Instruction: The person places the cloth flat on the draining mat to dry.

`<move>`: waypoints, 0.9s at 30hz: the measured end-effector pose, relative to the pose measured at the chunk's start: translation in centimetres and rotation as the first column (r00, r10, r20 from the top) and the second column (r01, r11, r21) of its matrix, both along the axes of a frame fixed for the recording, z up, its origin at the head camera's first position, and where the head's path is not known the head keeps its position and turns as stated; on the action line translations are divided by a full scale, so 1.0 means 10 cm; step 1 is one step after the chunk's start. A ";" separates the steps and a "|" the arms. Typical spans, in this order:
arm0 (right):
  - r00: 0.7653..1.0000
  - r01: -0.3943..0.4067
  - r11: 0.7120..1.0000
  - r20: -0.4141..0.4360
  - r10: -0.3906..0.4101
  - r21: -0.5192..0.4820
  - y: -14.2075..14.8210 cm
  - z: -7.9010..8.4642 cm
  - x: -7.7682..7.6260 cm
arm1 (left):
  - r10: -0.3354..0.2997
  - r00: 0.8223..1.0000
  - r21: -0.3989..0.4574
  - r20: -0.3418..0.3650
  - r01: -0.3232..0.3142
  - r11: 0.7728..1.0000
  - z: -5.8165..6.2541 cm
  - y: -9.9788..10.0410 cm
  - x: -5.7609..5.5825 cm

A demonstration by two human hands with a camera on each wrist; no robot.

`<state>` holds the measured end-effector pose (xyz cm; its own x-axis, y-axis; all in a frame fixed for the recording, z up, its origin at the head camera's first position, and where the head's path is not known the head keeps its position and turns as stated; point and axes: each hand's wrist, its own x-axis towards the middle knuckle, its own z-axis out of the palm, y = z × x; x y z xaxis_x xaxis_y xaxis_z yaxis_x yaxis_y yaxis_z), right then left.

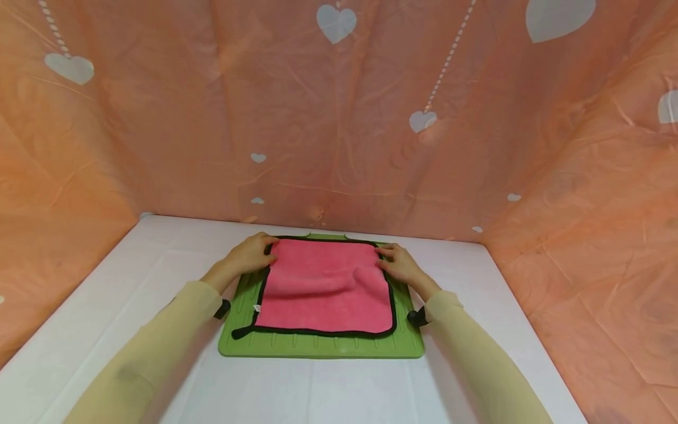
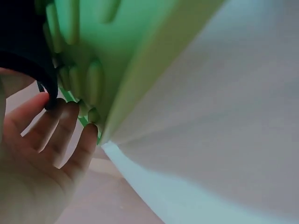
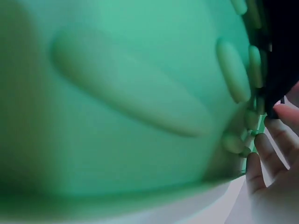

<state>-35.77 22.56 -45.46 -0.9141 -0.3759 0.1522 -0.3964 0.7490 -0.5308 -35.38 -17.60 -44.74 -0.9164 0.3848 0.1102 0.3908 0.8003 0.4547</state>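
A pink cloth (image 1: 323, 294) with black edging lies spread over a ridged green plastic board (image 1: 318, 350), with a soft fold across its middle. At its far left corner my left hand (image 1: 254, 253) pinches the edge between thumb and fingers. My right hand (image 1: 401, 263) pinches the far right corner in the same way. In the left wrist view, the left hand (image 2: 51, 144) holds the dark edging (image 2: 28, 56) beside the board's raised ridges. The right wrist view has the right hand (image 3: 275, 163) at the cloth's dark edge (image 3: 285, 51), its other fingers by the board.
The board rests on a white-covered table (image 1: 159, 265). Orange sheeting (image 1: 296, 118) with pale hearts rises behind the table and along both sides. A black strap (image 1: 418, 318) shows at the right wrist, another (image 1: 222, 309) at the left.
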 end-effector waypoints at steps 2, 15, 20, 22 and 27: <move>1.000 -0.015 0.999 -0.001 0.015 0.033 0.01 -0.01 -0.03 | -0.001 1.000 -0.029 0.017 0.001 1.000 0.01 0.01 -0.02; 0.996 -0.025 0.991 0.084 0.014 0.134 0.01 0.01 -0.07 | 0.009 0.998 -0.130 0.065 0.000 0.991 0.00 0.04 -0.09; 0.995 -0.023 0.989 0.094 0.009 0.146 0.00 0.01 -0.05 | 0.030 0.995 -0.141 0.096 -0.017 0.990 0.02 0.05 -0.06; 0.994 -0.015 0.989 0.108 -0.001 0.146 -0.01 0.00 -0.06 | 0.033 0.994 -0.145 0.103 -0.017 0.989 0.01 0.04 -0.07; 0.988 0.007 0.993 0.154 -0.025 0.116 -0.01 0.03 -0.10 | 0.014 0.996 -0.144 0.093 -0.001 0.990 0.01 0.01 -0.14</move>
